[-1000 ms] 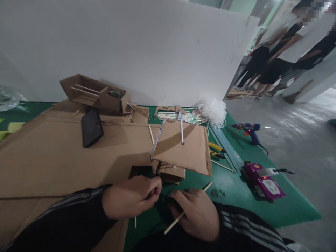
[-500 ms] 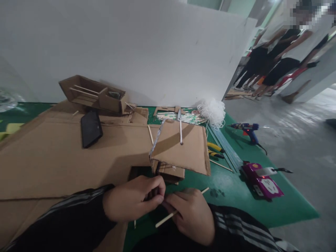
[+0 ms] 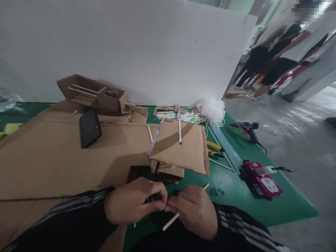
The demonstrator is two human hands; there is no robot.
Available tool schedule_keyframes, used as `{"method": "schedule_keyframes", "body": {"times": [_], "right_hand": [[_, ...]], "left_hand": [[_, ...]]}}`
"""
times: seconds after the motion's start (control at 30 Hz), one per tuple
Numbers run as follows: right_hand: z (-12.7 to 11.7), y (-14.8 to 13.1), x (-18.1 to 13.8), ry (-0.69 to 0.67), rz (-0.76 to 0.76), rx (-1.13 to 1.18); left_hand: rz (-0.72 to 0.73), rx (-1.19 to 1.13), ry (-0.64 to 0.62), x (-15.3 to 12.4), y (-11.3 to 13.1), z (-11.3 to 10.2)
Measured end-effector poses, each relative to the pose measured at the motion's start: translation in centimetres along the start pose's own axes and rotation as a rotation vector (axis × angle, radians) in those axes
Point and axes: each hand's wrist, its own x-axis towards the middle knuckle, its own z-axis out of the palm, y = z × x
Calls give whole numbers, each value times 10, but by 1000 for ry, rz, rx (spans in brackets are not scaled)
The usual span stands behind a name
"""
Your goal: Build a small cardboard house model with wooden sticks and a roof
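Note:
My left hand [image 3: 136, 201] is curled into a pinch at the near edge of the green table, its fingertips closed on a small dark thing that I cannot make out. My right hand [image 3: 195, 211] meets it fingertip to fingertip and grips a thin wooden stick [image 3: 170, 222] that runs under the palm, its far tip [image 3: 206, 186] showing beyond the hand. Just behind both hands a tilted cardboard panel [image 3: 183, 150] stands on a small cardboard box [image 3: 168, 171], with a pair of scissors [image 3: 179, 127] lying on it.
Large cardboard sheets [image 3: 57, 154] cover the left, with a black phone [image 3: 90, 128] on them and a cardboard frame [image 3: 91, 94] behind. On the green mat [image 3: 231, 189] lie yellow pliers [image 3: 215, 148], a blue glue gun [image 3: 248, 128], a purple power strip [image 3: 262, 180] and white string [image 3: 212, 110]. People stand far right.
My hands have come together; the left curled tighter onto the small dark thing. The right shifted left with the stick, which now tilts more steeply under the palm.

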Motion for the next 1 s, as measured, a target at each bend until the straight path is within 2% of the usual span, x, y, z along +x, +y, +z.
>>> {"method": "schedule_keyframes", "body": {"times": [0.2, 0.43, 0.67, 0.9, 1.0], "right_hand": [[2, 2, -1, 9, -96, -39], [8, 3, -4, -13, -100, -68], [4, 4, -3, 2, -61, -80], [4, 2, -4, 32, -12, -64], [4, 2, -2, 47, 1, -39]], "left_hand": [[-10, -21, -63, 4, -3, 0], [67, -45, -119, 6, -6, 6], [137, -7, -69, 1, -1, 5], [103, 82, 29, 3, 1, 14], [78, 107, 1, 1, 4, 14]]}}
